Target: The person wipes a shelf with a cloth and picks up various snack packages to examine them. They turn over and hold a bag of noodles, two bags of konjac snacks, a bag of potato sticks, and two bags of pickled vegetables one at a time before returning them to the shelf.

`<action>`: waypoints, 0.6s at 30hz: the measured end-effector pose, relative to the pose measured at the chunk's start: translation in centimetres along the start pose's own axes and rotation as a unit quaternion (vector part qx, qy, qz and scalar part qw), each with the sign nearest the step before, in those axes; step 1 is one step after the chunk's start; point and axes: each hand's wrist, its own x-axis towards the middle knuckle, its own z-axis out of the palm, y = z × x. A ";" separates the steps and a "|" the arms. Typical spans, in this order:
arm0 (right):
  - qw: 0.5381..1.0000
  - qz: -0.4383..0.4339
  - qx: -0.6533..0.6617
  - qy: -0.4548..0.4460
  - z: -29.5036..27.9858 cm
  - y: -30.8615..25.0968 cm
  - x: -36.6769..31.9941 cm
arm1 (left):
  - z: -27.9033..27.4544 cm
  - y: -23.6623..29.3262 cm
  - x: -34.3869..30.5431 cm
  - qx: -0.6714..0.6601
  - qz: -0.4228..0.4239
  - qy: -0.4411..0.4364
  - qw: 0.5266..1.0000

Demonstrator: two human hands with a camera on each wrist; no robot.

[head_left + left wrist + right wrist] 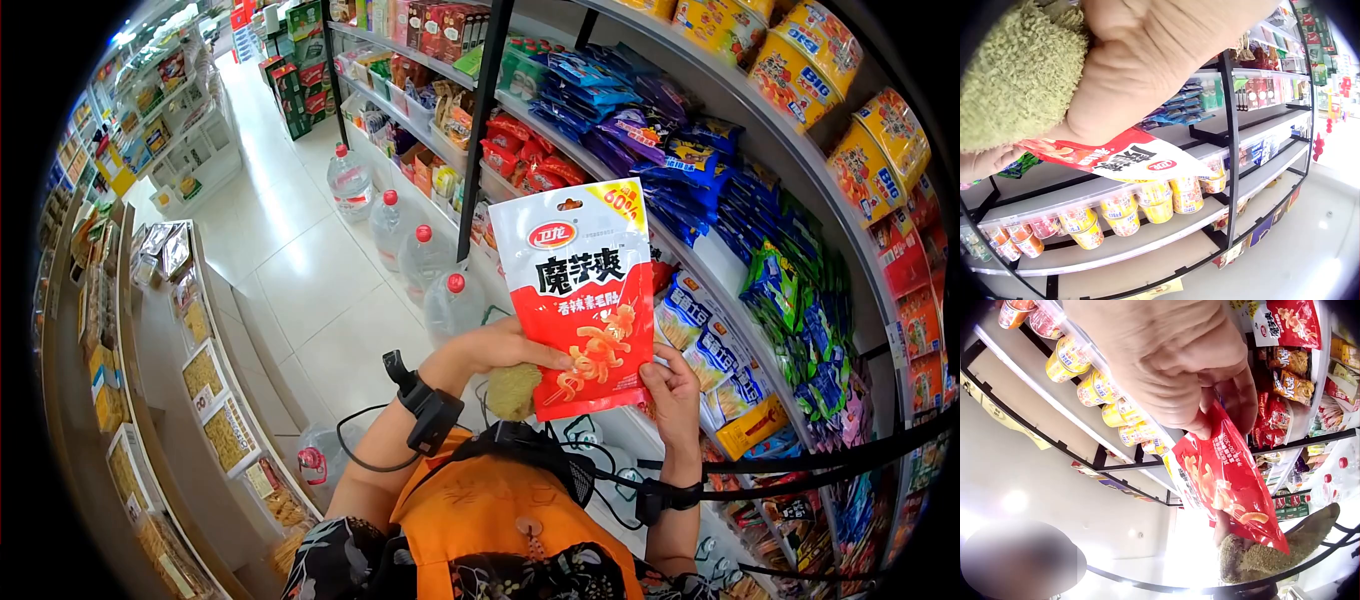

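Note:
A red and white snack bag with Chinese lettering is held upright, front showing, before the person's chest in the head view. The left hand grips its left edge, with the thumb across the front. Below that palm hangs a fuzzy green cloth, also held by the left hand; it looms large in the left wrist view. At the bag's lower right edge the right hand pinches the packet between thumb and fingers. The right wrist view shows this right hand on the red part of the bag.
Shelves of bagged snacks and yellow noodle tubs rise on the right. Large water bottles with red caps stand on the floor beside them. A low shelf with packaged dry goods runs along the left. Black cables trail from the wrists.

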 end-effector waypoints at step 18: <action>1.000 0.012 -0.003 -0.010 -0.2 0.2 -0.5 | 0.3 0.1 -0.7 -0.015 0.010 -0.006 1.000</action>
